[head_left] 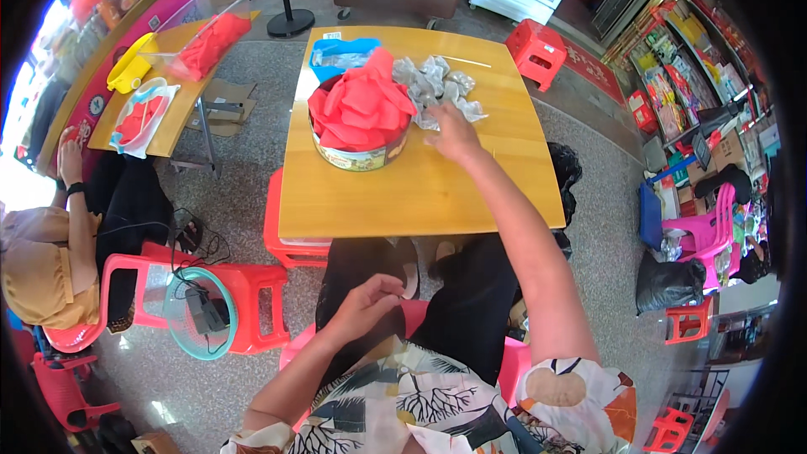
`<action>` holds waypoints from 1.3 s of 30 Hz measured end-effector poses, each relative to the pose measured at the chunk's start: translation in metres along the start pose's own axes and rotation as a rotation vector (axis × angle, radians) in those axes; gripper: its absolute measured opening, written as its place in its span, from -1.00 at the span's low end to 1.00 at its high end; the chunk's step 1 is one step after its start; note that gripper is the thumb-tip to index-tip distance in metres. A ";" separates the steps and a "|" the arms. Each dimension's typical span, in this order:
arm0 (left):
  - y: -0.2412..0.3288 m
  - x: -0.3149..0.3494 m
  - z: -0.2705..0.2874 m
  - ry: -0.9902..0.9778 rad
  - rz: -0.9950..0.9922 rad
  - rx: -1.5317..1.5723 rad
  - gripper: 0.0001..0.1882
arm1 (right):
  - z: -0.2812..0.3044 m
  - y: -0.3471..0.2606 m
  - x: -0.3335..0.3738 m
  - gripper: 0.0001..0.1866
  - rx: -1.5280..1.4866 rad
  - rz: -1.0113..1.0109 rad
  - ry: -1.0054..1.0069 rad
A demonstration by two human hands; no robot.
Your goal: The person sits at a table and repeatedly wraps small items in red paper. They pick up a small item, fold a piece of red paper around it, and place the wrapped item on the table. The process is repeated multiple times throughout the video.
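Desk point(403, 210), yellow wood, bearing the following. One round tub point(357, 160), patterned wall, left of the middle, heaped above its rim with crumpled red sheets point(357, 109). One blue basket point(326, 73), just behind the tub. One pile of crumpled grey pieces point(429, 80), right of the red heap. One thin stick point(465, 61), beyond the pile. Right hand point(454, 130): stretched over the desk, fingers at the pile's near edge. Left hand point(366, 307): above the lap, fingers half curled. Whether either hand's fingers grip anything cannot be told at this size.
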State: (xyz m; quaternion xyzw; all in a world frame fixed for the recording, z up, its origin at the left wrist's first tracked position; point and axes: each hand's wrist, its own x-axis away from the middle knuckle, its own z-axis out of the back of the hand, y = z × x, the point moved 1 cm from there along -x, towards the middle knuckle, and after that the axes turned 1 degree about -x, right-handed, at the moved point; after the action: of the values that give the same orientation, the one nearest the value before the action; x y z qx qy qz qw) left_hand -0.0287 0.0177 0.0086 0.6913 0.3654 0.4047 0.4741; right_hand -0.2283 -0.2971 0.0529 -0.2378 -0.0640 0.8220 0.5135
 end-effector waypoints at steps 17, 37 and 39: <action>0.007 -0.005 -0.004 0.007 -0.085 0.065 -0.50 | 0.063 -0.034 0.089 -0.87 -1.267 -0.351 -0.227; 0.046 -0.139 0.035 0.445 -0.425 -0.532 -0.95 | 0.013 -0.022 0.131 -0.65 -0.869 -0.174 -0.154; 0.049 -0.141 0.035 0.379 -0.373 -0.359 -0.92 | 0.010 -0.023 0.129 -0.66 -0.870 -0.240 -0.091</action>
State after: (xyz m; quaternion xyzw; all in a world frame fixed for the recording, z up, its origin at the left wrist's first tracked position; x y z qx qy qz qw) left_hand -0.0485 -0.1342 0.0171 0.4302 0.4903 0.4903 0.5780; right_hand -0.2604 -0.1728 0.0275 -0.3860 -0.4533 0.6629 0.4539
